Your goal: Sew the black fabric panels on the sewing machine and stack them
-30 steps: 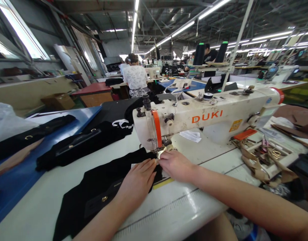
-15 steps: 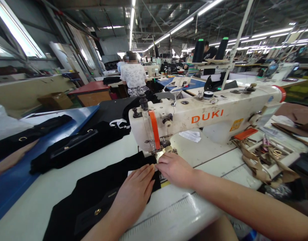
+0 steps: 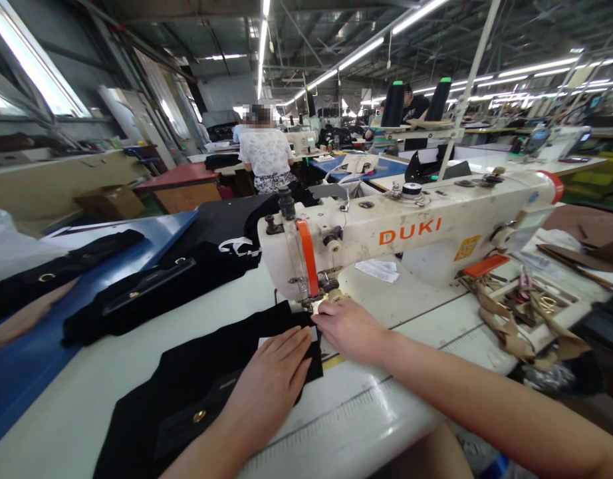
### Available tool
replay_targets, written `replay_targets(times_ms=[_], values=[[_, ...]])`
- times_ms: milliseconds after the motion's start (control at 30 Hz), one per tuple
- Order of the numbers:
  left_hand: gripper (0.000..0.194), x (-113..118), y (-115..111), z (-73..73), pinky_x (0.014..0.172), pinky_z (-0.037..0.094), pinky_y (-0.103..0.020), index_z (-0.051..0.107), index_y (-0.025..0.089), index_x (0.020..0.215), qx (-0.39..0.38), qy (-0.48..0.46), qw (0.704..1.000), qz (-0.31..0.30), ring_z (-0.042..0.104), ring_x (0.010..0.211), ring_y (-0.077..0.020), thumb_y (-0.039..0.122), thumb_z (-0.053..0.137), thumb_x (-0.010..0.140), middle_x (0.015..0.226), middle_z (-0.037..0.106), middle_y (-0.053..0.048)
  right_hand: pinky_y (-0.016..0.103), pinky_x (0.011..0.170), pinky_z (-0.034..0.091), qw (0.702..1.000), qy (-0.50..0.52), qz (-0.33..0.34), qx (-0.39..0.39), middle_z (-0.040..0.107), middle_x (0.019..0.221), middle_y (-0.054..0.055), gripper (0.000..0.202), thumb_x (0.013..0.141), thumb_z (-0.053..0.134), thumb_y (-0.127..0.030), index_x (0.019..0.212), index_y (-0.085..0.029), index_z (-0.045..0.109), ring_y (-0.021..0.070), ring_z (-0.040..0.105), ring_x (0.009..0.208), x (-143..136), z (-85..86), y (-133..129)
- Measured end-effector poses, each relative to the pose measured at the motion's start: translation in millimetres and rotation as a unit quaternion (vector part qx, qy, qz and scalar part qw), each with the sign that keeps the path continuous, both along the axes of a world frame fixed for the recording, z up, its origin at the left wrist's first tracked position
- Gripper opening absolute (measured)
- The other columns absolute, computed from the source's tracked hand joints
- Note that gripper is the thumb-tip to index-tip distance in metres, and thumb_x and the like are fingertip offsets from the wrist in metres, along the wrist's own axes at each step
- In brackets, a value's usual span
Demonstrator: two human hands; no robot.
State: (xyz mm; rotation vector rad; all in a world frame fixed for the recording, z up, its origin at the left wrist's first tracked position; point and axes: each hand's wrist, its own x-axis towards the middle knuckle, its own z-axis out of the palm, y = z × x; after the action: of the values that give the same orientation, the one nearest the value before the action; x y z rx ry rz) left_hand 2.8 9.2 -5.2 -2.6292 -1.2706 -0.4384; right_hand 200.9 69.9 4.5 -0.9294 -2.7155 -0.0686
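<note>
A black fabric piece [image 3: 187,372] with a gold eyelet lies on the white sewing table [image 3: 336,426], its far right corner at the needle area of the sewing machine [image 3: 406,219]. My left hand [image 3: 271,372] rests flat on the fabric, fingers stretched out together over a small white piece [image 3: 314,334]. Close to the presser foot, my right hand [image 3: 349,329] has its fingers bent and pressed together at the fabric's right edge. What those fingertips hold is too small to make out. A lamp lights the spot by the needle.
More black pieces [image 3: 131,293] lie left, partly over a blue surface [image 3: 102,273]. A tray [image 3: 576,309] with scissors and brown strips stands right. Thread cones [image 3: 392,105] rise behind the machine. A person [image 3: 265,150] stands farther back, facing away.
The black fabric and my left hand have shifted slightly to the right. More of the white piece shows beside my left fingertips. My right hand has moved slightly up the picture.
</note>
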Motion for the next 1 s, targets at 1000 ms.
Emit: replay_targets(times_ms=[1000], values=[[0.037,-2,28,-1.2,0.098,0.051,-0.044,0.065,0.014,0.12,-0.008,-0.045,0.999,-0.005,0.062,0.113,-0.025,0.029,0.04,0.097,0.122,0.068,-0.01,0.034,0.079,0.041,0.999,0.012,0.029,0.005,0.062,0.088,0.008,0.016,0.091,0.049,-0.011,0.091,-0.013,0.065,0.0203,0.053,0.083,3,-4.3,4]])
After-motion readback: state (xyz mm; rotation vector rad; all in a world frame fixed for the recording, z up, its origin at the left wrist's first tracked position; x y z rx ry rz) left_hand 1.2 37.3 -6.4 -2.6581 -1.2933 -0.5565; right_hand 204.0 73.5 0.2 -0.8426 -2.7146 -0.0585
